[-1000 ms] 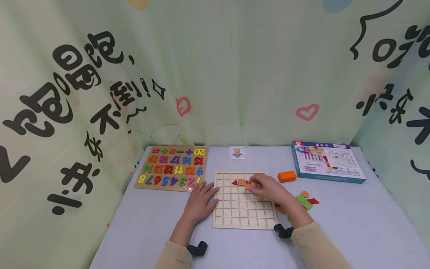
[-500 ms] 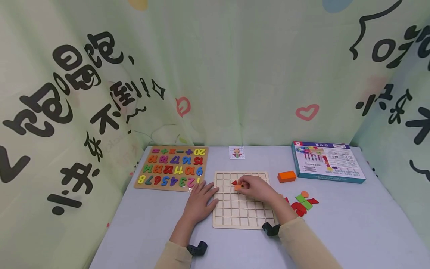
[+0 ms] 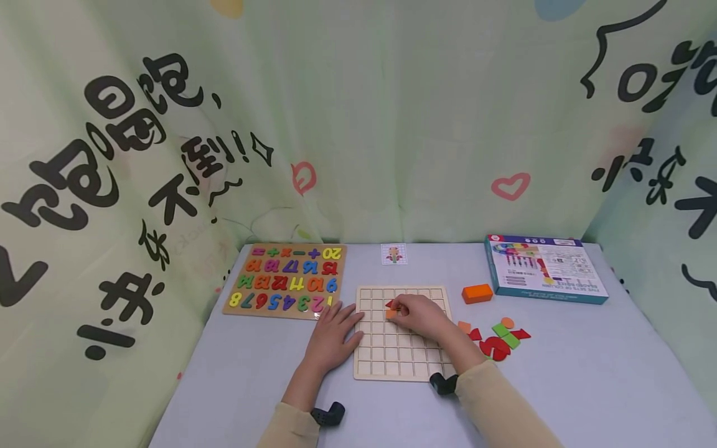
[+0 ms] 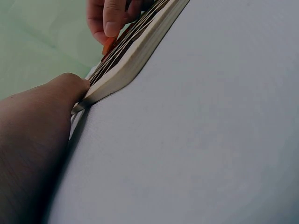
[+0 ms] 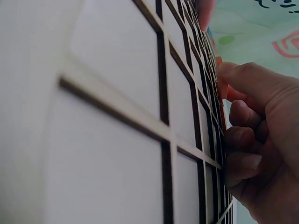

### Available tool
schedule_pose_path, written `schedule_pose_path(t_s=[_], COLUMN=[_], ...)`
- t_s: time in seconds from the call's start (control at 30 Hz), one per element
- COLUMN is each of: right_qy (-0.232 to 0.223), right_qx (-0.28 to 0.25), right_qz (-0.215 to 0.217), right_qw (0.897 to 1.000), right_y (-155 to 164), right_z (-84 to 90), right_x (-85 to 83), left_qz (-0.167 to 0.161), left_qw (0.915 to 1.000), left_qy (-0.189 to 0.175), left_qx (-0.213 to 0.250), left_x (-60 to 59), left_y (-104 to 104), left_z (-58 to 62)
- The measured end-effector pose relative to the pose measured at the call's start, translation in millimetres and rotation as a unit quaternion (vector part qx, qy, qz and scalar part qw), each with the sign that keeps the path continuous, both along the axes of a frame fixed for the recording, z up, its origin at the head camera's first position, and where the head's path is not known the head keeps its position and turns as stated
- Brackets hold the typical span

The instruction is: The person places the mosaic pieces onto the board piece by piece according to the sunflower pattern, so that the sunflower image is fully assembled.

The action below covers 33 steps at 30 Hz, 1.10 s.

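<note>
My right hand (image 3: 422,317) pinches a small orange square tile (image 3: 390,315) between thumb and fingertips, low over the upper left part of a pale wooden grid board (image 3: 392,371). The tile (image 5: 222,88) stands at the grid's surface in the right wrist view. Just behind it a red triangle tile (image 3: 389,304) lies on the board; the hand hides the squares to its right. My left hand (image 3: 334,336) lies flat with fingers spread, its fingertips at the board's left edge. In the left wrist view the left thumb (image 4: 74,86) touches the board's edge.
A number board (image 3: 285,281) stands at the left, close to the left fingertips. Right of the grid lie an orange block (image 3: 477,294) and loose tiles, among them red pieces (image 3: 495,348) and green squares (image 3: 506,336). Behind are a pattern card (image 3: 394,254) and a box (image 3: 546,269).
My right hand has moved left across the grid with the orange tile, toward the red triangle. More of the loose tiles show behind its forearm. The left hand stays in place.
</note>
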State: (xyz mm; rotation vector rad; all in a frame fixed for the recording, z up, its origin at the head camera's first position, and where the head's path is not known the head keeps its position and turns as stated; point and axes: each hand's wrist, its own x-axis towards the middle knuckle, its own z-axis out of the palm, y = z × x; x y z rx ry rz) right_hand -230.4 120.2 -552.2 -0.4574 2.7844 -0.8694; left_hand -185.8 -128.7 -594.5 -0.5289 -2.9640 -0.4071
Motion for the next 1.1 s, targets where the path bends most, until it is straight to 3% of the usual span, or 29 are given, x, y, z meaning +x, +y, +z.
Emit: schedule_pose_path(t_s=[0.67, 1.1], right_qy=[0.036, 0.024], right_qx=[0.034, 0.027], right_qz=[-0.005, 0.0], right_qw=[0.999, 0.999], right_y=[-6.8, -3.9], right_z=[-1.7, -2.5], right_x=[3.8, 4.4], left_qz=[0.001, 0.002], left_qw=[0.9999, 1.0], left_qy=[-0.015, -0.004], left_qx=[-0.004, 0.006], left_x=[-1.1, -0.1], left_y=[0.4, 1.4], left_z=[1.7, 0.9])
